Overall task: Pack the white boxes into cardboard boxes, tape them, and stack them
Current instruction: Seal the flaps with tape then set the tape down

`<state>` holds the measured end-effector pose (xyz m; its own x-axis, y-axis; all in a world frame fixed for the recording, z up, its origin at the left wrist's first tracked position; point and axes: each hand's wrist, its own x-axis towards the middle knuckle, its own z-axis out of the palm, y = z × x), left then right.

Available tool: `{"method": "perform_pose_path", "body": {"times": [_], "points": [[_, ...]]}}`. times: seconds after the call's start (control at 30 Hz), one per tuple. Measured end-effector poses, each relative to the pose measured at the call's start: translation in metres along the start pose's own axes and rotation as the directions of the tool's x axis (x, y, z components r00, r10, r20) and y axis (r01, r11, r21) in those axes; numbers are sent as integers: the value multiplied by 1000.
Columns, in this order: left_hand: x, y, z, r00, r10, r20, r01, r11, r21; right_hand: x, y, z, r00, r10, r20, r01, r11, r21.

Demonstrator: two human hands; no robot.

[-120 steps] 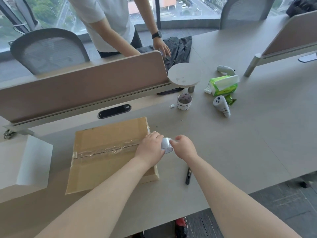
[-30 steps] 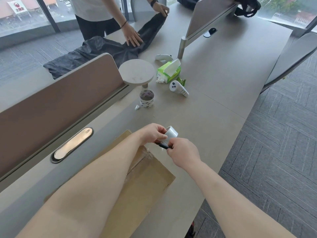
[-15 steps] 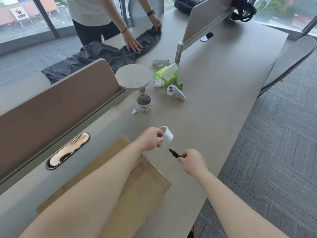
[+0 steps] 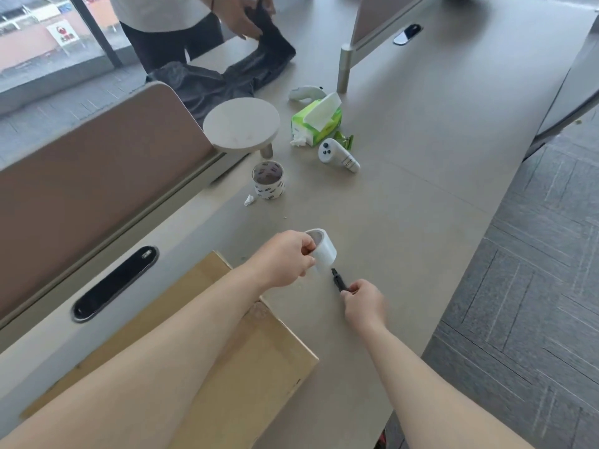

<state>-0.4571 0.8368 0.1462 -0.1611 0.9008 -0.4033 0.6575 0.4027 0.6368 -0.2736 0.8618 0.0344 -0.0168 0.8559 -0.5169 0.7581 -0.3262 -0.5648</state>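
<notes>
Two hands: both are working above the table (image 4: 405, 205), just past the far corner of the box (image 4: 233, 358).
Left hand (image 4: 285, 259): curled round the roll (image 4: 322, 251), holding it clear of the table.
Right hand (image 4: 364, 301): closed on the rear end of the cutter (image 4: 338, 280) in a pinch.
Roll: clear tape, tilted, with the open core facing up and away to the left.
Cutter: its long axis runs from the right hand up and to the left. The tip points at the roll's lower edge, just beside it, but I cannot tell if they touch.
Box: closed and lying flat under the left forearm, to the left of both hands and nearer the person. Its long axis runs from near left to far right, and the left hand is the closer one.
Tape strip: a faint film seems to hang below the roll, left of the tip, but I cannot be sure.
Step, by my guess: cutting the tape free at the box's corner.
Next move turns on: the tip travelling left across that strip while the left hand keeps it taut.
</notes>
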Motion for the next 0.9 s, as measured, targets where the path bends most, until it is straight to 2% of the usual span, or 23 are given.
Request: {"method": "perform_pose_path", "body": {"times": [0.1, 0.2, 0.33, 0.4, 0.47, 0.57, 0.63, 0.7, 0.8, 0.9], "points": [[-1, 11, -4, 1000, 12, 0, -12, 999, 45, -1, -5, -6, 998, -54, 10, 55, 998, -28], [-7, 25, -9, 1000, 2, 0, -2, 995, 95, -10, -20, -26, 994, -108, 2, 108, 994, 23], [-30, 46, -22, 1000, -18, 0, 18, 991, 132, -42, -59, -67, 957, -280, -69, 287, 951, 115], [-42, 54, -31, 1000, -11, 4, 10, 989, 151, -63, -81, -87, 913, -389, -123, 404, 905, 134], [-55, 62, -42, 1000, 15, 5, -15, 981, 196, -84, -102, -104, 831, -536, -147, 551, 830, 89], [-77, 75, -65, 997, 70, 26, -75, 960, 271, -107, -129, -118, 721, -693, 12, 692, 719, -57], [-91, 75, -79, 992, 117, 36, -123, 962, 244, -124, -144, -124, 706, -699, 118, 709, 694, -127], [-100, 71, -90, 988, 151, 24, -152, 966, 211, -134, -153, -127, 719, -679, 148, 694, 694, -193], [-110, 59, -100, 986, 157, -55, -144, 970, 196, -146, -164, -124, 708, -679, 193, 704, 658, -269], [-112, 44, -104, 977, 158, -144, -136, 979, 151, -149, -171, -114, 715, -660, 232, 699, 664, -264]]}}
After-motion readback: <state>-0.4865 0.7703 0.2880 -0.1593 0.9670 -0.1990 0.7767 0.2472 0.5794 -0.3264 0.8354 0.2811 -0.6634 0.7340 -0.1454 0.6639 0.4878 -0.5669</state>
